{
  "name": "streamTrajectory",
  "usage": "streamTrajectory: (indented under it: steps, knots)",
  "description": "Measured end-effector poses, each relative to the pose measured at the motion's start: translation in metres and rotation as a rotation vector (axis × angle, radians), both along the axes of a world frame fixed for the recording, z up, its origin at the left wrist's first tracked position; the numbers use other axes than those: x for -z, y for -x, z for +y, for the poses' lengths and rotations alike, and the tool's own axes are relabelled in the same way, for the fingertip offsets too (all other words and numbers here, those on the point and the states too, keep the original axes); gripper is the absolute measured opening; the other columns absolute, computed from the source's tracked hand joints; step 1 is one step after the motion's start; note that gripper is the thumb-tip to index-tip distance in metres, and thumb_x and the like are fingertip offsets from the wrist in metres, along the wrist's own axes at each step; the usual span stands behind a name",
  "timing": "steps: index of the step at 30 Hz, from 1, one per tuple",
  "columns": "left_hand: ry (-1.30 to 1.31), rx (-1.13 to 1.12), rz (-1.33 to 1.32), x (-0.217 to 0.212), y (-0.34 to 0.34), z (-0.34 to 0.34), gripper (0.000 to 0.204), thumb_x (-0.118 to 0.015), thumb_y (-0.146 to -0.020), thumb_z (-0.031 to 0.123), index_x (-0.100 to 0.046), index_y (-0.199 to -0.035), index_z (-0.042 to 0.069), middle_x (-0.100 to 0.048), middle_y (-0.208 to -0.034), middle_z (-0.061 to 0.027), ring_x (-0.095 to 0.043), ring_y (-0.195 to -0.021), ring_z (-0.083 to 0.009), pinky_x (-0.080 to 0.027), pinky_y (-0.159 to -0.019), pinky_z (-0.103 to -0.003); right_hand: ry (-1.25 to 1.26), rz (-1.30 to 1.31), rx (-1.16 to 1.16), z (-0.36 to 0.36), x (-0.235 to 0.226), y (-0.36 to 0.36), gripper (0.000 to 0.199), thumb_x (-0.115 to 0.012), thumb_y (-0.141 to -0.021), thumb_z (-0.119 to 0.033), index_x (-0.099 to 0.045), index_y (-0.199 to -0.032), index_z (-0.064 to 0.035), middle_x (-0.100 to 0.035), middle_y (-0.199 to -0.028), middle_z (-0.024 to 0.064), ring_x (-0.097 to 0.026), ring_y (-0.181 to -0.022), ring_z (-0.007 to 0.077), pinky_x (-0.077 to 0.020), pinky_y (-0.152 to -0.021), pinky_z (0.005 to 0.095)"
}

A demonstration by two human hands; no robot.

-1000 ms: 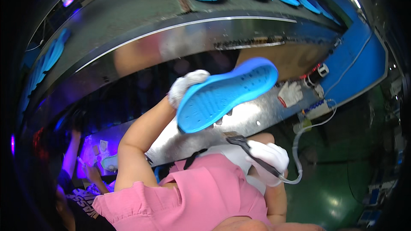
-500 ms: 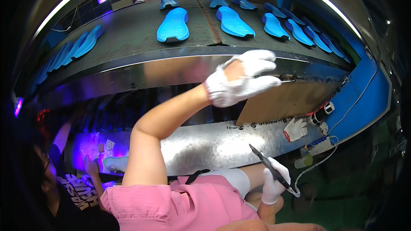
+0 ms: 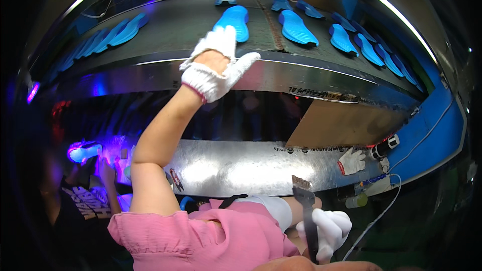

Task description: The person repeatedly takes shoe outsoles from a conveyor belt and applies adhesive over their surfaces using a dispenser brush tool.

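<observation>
My left hand [image 3: 215, 66], in a white knit glove, is raised above the near metal edge of the dark conveyor belt [image 3: 186, 25], fingers spread and holding nothing. The nearest blue shoe sole [image 3: 232, 21] lies on the belt just beyond its fingertips, not touched. My right hand [image 3: 325, 227], also in a white glove, is low by my lap and grips the black handle of a flat brush [image 3: 304, 203] whose bristled head points upward.
Several more blue soles [image 3: 297, 27] lie across the belt. A shiny metal shelf [image 3: 261, 165] runs below, with a brown board [image 3: 346, 123], a spare white glove [image 3: 351, 161] and a cable. A person at left [image 3: 83, 195] works under violet light.
My left hand held a blue sole a second ago; the sole now lies on the belt and the hand, empty, has drawn back toward the belt's near edge. The right hand keeps the brush.
</observation>
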State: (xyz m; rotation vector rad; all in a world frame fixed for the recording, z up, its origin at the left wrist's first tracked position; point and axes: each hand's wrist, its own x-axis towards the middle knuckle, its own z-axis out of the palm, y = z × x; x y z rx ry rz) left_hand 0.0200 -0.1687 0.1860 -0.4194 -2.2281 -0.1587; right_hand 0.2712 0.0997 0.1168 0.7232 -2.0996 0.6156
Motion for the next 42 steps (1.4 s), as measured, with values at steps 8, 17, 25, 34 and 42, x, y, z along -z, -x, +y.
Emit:
streamTrajectory:
  steps: [8,17,25,34,42]
  knots:
    - [0.123,-0.412,0.108,-0.028,0.026,-0.132,0.04,-0.049,-0.089,0.02,-0.053,-0.127,0.008,-0.05,-0.132,-0.017,-0.048,-0.122,-0.0334,-0.036,-0.106,-0.04,-0.014,-0.067,-0.05,-0.041,-0.033,0.005,0.027,-0.06,-0.078,-0.021,-0.05,-0.092,-0.0012,-0.06,-0.09,0.0134,-0.052,-0.072,0.0235,-0.0386,-0.058,0.037]
    - [-0.106,-1.022,-0.499,-0.033,0.051,-0.27,0.024,-0.05,-0.088,0.004,-0.068,-0.104,0.006,-0.066,-0.109,-0.0171,-0.064,-0.105,-0.0302,-0.053,-0.082,-0.044,0.103,-0.139,-0.137,-0.036,-0.027,0.019,0.031,-0.063,-0.078,-0.034,-0.061,-0.081,-0.0036,-0.056,-0.079,0.0047,-0.051,-0.06,0.0237,-0.0412,-0.053,0.0321]
    - [-0.997,0.236,-0.014,-0.015,0.058,-0.165,0.024,-0.066,-0.082,0.012,-0.063,-0.104,0.001,-0.064,-0.097,-0.0125,-0.062,-0.093,-0.0231,-0.049,-0.081,-0.034,0.663,0.055,0.134,0.017,0.053,0.037,0.034,-0.062,-0.091,-0.03,-0.051,-0.103,0.0,-0.059,-0.084,0.0121,-0.049,-0.059,0.0145,-0.0431,-0.055,0.0262]
    - [-0.108,1.27,-0.175,0.106,-0.081,0.04,0.021,-0.066,-0.054,0.008,-0.067,-0.075,0.009,-0.066,-0.082,-0.011,-0.063,-0.071,-0.0307,-0.051,-0.059,-0.041,1.54,-0.133,0.371,0.061,0.129,0.031,0.024,-0.065,-0.088,-0.01,-0.059,-0.108,-0.0005,-0.065,-0.089,0.0075,-0.063,-0.071,0.0104,-0.0479,-0.049,0.018]
    - [-0.359,1.216,-0.755,0.289,-0.086,0.147,0.024,-0.076,-0.066,0.003,-0.055,-0.076,0.006,-0.054,-0.116,-0.0214,-0.05,-0.113,-0.0388,-0.042,-0.096,-0.044,1.468,-0.444,0.589,0.065,0.167,0.051,0.016,-0.069,-0.084,-0.014,-0.066,-0.093,-0.0009,-0.064,-0.07,0.0028,-0.057,-0.056,0.0079,-0.0449,-0.048,0.0212]
